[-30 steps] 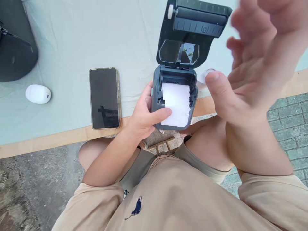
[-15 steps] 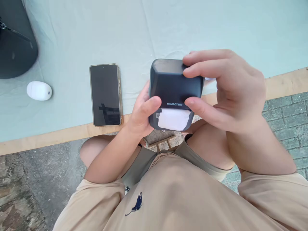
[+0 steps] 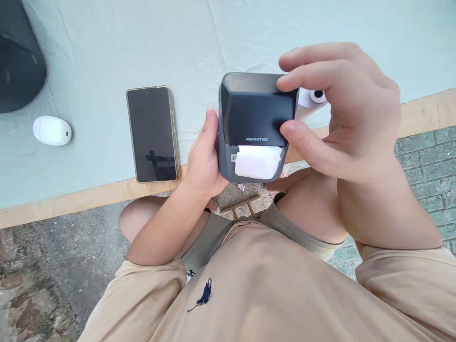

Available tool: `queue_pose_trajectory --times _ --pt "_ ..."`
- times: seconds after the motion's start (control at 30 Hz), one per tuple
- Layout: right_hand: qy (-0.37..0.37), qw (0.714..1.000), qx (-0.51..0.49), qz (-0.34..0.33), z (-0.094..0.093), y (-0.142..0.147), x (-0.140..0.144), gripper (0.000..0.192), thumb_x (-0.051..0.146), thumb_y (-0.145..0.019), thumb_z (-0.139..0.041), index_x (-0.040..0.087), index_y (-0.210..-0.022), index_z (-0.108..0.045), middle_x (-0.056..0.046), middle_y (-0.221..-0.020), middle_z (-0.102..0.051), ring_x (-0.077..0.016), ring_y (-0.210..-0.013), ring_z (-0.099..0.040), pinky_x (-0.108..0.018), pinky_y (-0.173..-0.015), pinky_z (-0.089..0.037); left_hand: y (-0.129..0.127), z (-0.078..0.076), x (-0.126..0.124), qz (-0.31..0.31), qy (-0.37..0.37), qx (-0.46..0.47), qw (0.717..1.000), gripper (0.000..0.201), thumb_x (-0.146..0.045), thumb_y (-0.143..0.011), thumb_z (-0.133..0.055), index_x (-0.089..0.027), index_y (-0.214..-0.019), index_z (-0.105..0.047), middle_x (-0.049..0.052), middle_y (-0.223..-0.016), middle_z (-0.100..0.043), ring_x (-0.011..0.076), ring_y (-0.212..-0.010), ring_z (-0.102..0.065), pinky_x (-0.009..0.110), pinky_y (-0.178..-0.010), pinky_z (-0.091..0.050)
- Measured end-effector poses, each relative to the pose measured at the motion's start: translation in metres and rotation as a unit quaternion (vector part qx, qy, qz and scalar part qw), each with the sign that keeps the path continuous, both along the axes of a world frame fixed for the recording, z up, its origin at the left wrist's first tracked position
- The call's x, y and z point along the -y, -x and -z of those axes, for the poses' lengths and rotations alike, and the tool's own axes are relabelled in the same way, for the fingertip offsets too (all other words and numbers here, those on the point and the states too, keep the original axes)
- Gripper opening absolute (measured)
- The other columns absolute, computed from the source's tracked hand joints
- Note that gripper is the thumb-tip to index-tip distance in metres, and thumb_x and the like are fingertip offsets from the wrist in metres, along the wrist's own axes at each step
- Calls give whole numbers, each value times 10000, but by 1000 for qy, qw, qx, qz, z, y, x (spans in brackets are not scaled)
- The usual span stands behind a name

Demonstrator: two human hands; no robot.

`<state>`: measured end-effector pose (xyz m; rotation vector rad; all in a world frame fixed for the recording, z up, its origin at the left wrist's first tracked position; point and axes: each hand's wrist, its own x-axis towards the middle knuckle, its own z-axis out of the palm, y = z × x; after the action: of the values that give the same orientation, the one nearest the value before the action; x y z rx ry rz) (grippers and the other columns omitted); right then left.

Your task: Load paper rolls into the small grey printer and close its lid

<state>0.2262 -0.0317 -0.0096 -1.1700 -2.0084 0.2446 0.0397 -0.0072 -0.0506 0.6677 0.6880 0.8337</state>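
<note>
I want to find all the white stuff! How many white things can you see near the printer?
3: a white oval plastic gadget far left on the table, a white paper strip sticking from the dark grey printer, a white roll behind the right hand.

One dark label printer (image 3: 257,114), with one white strip of paper (image 3: 257,162) showing. One phone (image 3: 151,134), one white oval gadget (image 3: 52,130), one paper roll (image 3: 313,98). Two hands: left hand (image 3: 204,159), right hand (image 3: 344,109).

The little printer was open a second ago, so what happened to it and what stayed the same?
The printer had its lid up; the right hand, raised and empty then, came down, shut the lid and now grips its top. White paper now pokes out of the front slot. The left hand still holds the printer's side. The phone and white oval thing lie as before on the table.
</note>
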Motion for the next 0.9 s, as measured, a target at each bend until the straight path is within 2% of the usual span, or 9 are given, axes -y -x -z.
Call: queue_pose_trajectory --times 0.1,0.23,0.33,0.43,0.53,0.63,0.7,0.8,0.9 --pt "26 999 32 -20 -3 -1 2 384 341 -871 -626 221 -1232 -573 -87 -1304 -646 -217 -1249 -619 -386 -1021 -552 -2 -2 1 -24 7 -19 1000 528 -562 -1009 -302 -200 -1118 -671 29 -1274 -677 311 -1522 -334 481 -1151 -483" --pt "72 995 43 -51 -8 0 5 488 389 -858 -658 218 -1296 -526 -111 -1361 -603 -232 -1351 -554 -418 -1164 -483 -1 -2 1 -19 -6 31 999 427 -500 -1006 -394 -198 -1071 -688 27 -1301 -671 288 -1523 -340 434 -1183 -468" --pt "74 995 37 -57 -11 1 5 501 380 -851 -668 180 -1288 -528 -122 -1365 -598 -243 -1355 -549 -445 -1214 -446 0 -1 2 -40 -12 0 999 445 -519 -1005 -375 -199 -1076 -676 27 -1333 -657 292 -1514 -351 428 -1164 -476" --pt "76 995 29 -59 -12 1 5 468 360 -853 -656 175 -1267 -541 -111 -1335 -621 -255 -1334 -570 -431 -1174 -477 1 1 4 -57 -12 -73 996 522 -579 -993 -325 -195 -1079 -668 47 -1322 -666 316 -1492 -375 442 -1119 -497" --pt "74 995 34 -54 -13 1 5 425 388 -863 -634 227 -1246 -542 -78 -1298 -646 -268 -1304 -596 -455 -1090 -505 3 5 4 -64 -13 -113 991 509 -588 -971 -371 -190 -1045 -679 61 -1279 -688 329 -1476 -392 431 -1129 -482" --pt "85 994 43 -51 -14 1 5 438 424 -872 -626 260 -1262 -510 -68 -1327 -627 -263 -1315 -584 -481 -1058 -498 5 9 3 -82 -3 -99 992 398 -507 -964 -441 -193 -1005 -683 41 -1201 -709 312 -1460 -424 417 -1155 -467" --pt "86 994 37 -52 -14 0 5 443 408 -875 -632 234 -1263 -510 -84 -1341 -614 -246 -1318 -577 -446 -1059 -508 5 10 1 -79 11 -70 994 332 -451 -960 -475 -194 -989 -683 28 -1127 -718 298 -1452 -443 420 -1169 -468" --pt "44 998 34 -20 -14 -2 6 434 442 -878 -619 181 -1219 -554 -93 -1289 -622 -238 -1287 -571 -413 -1077 -514 2 5 -2 -65 10 -32 997 333 -436 -969 -458 -192 -931 -682 30 -1124 -715 280 -1483 -404 428 -1195 -455" --pt "3 997 9 82 -10 -1 6 353 472 -877 -616 221 -1126 -604 -25 -1106 -652 -194 -1038 -628 -389 -917 -558 0 0 -2 -43 -15 9 999 391 -486 -969 -411 -207 -930 -684 38 -1204 -698 271 -1529 -326 424 -1197 -453"
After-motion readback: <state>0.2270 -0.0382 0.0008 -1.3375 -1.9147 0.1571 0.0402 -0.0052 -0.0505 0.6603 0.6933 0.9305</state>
